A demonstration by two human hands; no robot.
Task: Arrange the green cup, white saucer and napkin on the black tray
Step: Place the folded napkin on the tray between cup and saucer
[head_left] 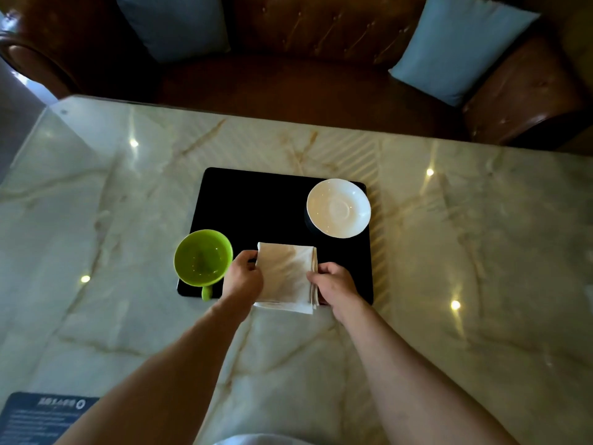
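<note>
The folded napkin point(287, 276) lies on the near edge of the black tray point(256, 207), its near end overhanging onto the marble desk point(449, 252); the left hand point(242, 277) pinches its left edge and the right hand point(335, 284) its right edge, each grip closed on the cloth; the green cup point(202, 257) sits at the tray's near-left corner, seemingly upright; the white saucer point(338, 207) rests at the far-right corner.
</note>
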